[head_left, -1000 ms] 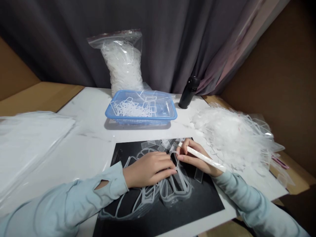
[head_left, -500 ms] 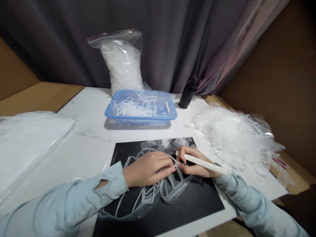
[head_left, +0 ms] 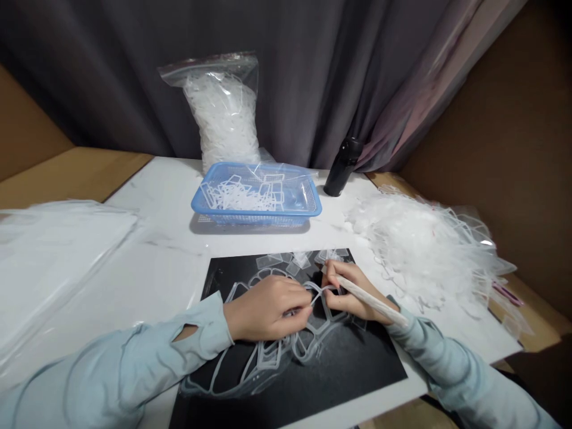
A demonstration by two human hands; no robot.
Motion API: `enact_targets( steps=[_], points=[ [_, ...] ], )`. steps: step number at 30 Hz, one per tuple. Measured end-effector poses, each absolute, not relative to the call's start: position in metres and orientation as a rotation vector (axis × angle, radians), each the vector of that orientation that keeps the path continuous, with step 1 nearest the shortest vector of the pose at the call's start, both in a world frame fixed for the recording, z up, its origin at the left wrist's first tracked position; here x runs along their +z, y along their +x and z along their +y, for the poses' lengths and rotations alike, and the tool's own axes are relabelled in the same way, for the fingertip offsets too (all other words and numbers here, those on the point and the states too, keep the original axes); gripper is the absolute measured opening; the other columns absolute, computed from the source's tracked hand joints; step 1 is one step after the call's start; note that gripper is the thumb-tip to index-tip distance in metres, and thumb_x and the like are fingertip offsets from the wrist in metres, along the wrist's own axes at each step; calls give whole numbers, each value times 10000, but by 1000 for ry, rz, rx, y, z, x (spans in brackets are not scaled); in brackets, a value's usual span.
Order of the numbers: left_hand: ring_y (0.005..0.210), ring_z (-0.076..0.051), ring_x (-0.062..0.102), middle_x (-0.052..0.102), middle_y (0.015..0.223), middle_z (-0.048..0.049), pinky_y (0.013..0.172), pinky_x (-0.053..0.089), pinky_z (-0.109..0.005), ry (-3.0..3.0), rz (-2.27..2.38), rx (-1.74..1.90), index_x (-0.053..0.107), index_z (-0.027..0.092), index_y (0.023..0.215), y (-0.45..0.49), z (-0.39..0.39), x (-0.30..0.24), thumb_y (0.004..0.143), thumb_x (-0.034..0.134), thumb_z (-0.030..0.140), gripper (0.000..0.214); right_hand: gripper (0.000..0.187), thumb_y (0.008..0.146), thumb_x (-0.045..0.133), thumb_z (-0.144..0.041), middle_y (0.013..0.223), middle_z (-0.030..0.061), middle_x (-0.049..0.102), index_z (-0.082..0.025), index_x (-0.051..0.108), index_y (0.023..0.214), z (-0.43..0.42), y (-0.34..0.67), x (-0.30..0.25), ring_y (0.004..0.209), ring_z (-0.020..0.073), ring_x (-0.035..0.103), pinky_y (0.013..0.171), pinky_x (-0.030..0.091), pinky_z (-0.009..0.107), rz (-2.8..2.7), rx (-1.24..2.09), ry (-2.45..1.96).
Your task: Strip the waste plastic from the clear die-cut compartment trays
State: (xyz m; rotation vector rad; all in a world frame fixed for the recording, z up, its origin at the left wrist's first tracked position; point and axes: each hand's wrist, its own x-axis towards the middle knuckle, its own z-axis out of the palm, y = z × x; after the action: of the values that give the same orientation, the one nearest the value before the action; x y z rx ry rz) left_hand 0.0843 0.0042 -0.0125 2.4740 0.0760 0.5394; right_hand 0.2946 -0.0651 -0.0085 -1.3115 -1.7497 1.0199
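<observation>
My right hand [head_left: 353,292] is closed around a long white pen-like tool [head_left: 373,302], whose handle slants back over the wrist; its tip is hidden by the fingers. The right thumb and fingertips also touch a translucent plastic piece of joined outline frames [head_left: 319,329]. My left hand [head_left: 272,307], palm down with fingers bent, pinches that piece at its left part. Under both hands lies a black mat [head_left: 357,369]. Small clear plastic bits [head_left: 299,260] are scattered along the mat's far edge.
Beyond the mat stands a blue basket [head_left: 257,213] with white frames inside. Behind it is a full zip bag [head_left: 223,119]. A black bottle [head_left: 343,167] stands to its right. Translucent plastic pieces are heaped [head_left: 424,244] at right; clear plastic sheets [head_left: 58,256] lie at left.
My right hand and the tool have turned slightly, the fingertips moving a little away from my left hand. A strip of the plastic piece now shows stretched between the hands.
</observation>
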Motion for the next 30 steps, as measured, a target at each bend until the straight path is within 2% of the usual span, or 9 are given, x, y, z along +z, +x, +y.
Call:
enact_targets(
  steps=[5, 15, 23, 26, 30],
  points=[
    [546, -131, 372, 345, 566, 33, 570, 303, -290, 2469, 64, 545, 270, 209, 653, 84, 4, -15, 898, 424, 149, 295, 258, 667, 563, -104, 660, -51, 462, -227, 337, 688, -64, 293, -8, 599, 111, 359, 563, 303, 234, -1739, 1004, -1374],
    [523, -127, 343, 316, 549, 38, 551, 289, -289, 2449, 64, 569, 235, 211, 647, 84, 3, -14, 879, 417, 148, 301, 242, 667, 569, -133, 655, -48, 468, -224, 345, 673, -64, 292, -10, 594, 113, 379, 567, 303, 239, -1755, 847, -1436],
    [549, -122, 384, 368, 583, 40, 575, 316, -280, 2511, 123, 587, 323, 205, 653, 84, 4, -17, 919, 424, 157, 288, 258, 677, 574, -104, 651, -56, 466, -221, 345, 672, -64, 292, -6, 592, 104, 379, 566, 310, 228, -1755, 869, -1433],
    [574, -123, 405, 397, 604, 38, 611, 331, -280, 2570, 198, 612, 367, 199, 670, 86, 3, -17, 938, 425, 166, 276, 263, 723, 604, -107, 666, -53, 488, -216, 368, 683, -66, 293, -6, 602, 103, 401, 578, 334, 223, -1784, 966, -1357],
    [573, -116, 404, 401, 601, 44, 634, 322, -280, 2607, 229, 619, 380, 192, 672, 86, 3, -18, 936, 430, 163, 270, 248, 829, 655, -197, 758, -21, 573, -205, 433, 720, -65, 298, -10, 676, 115, 499, 643, 395, 230, -1781, 1116, -1228]
  ],
)
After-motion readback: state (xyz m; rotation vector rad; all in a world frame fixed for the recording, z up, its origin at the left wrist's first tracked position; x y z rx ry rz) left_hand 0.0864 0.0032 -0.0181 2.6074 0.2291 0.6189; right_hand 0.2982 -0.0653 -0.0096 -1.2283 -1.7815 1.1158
